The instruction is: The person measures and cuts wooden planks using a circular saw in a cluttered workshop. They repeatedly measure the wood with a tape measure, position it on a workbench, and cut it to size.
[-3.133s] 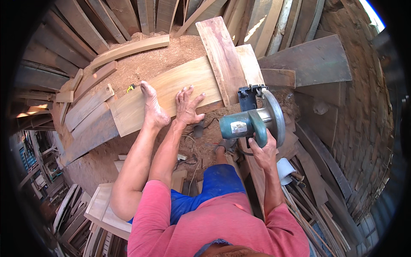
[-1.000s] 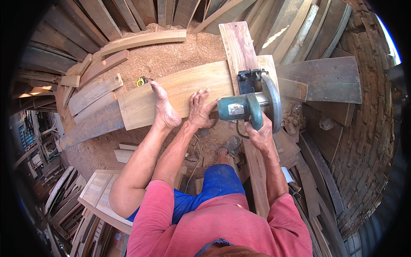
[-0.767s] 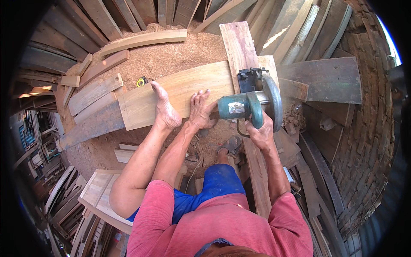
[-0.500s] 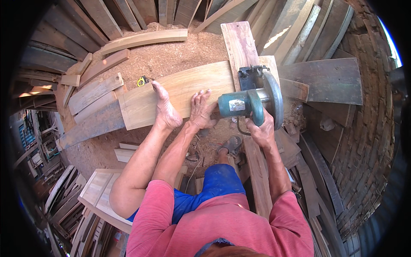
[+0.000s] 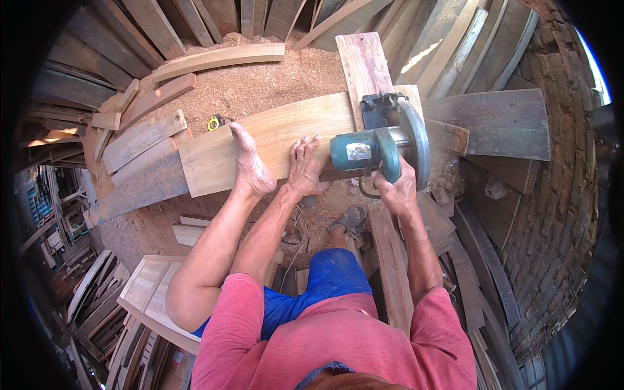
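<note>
Saw (image 5: 386,144) in right hand (image 5: 398,187)

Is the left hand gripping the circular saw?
No, the left hand rests on the pale wooden board, while the right hand alone grips the circular saw.

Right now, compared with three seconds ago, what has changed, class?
The circular saw, held by the right hand, has moved forward, onto the crossing board. Nothing was taken up or let go. The left hand and bare foot stay on the pale plank.
</note>
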